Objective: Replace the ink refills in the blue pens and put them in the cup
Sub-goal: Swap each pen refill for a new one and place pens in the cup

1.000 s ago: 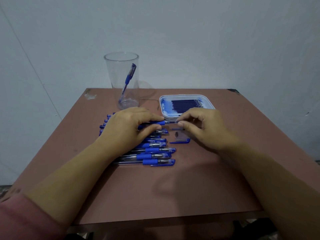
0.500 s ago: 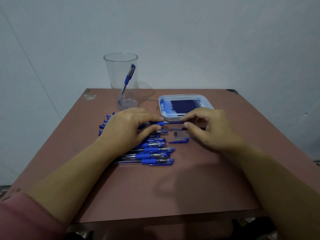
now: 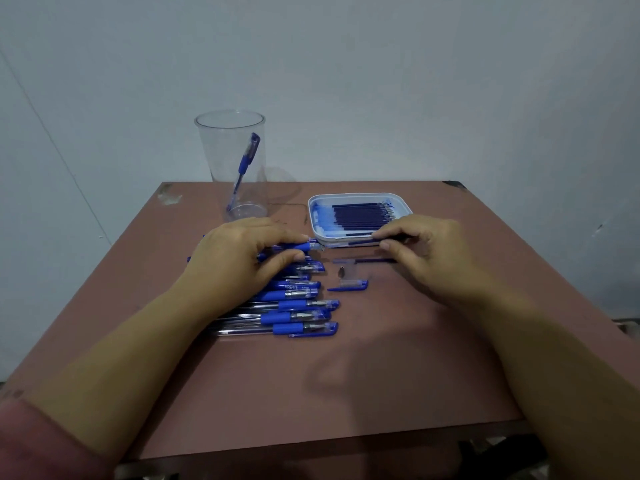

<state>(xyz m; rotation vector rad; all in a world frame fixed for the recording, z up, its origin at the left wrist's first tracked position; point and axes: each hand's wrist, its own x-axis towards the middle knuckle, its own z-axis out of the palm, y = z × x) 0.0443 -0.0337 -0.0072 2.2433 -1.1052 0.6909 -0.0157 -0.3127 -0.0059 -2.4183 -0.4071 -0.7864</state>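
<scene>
My left hand (image 3: pixel 242 252) grips a blue pen barrel (image 3: pixel 301 246) above a row of several capped blue pens (image 3: pixel 298 317). My right hand (image 3: pixel 426 252) pinches a dark ink refill (image 3: pixel 363 241) that runs from its fingertips toward the barrel's open end. On the table between the hands lie another refill (image 3: pixel 363 260), a small metal tip (image 3: pixel 341 271) and a blue pen cap (image 3: pixel 349 285). A white tray (image 3: pixel 360 196) behind holds several dark refills. A clear plastic cup (image 3: pixel 231 168) at the back left holds one blue pen (image 3: pixel 244 168).
Everything sits on a reddish-brown table (image 3: pixel 346 393) against a pale wall. The table's front half lies bare between my forearms. A pink sleeve (image 3: pixel 41 441) covers my left arm at the bottom left.
My right hand has slid rightward, drawing the refill out of the barrel held by my left hand. The left hand has stayed in place.
</scene>
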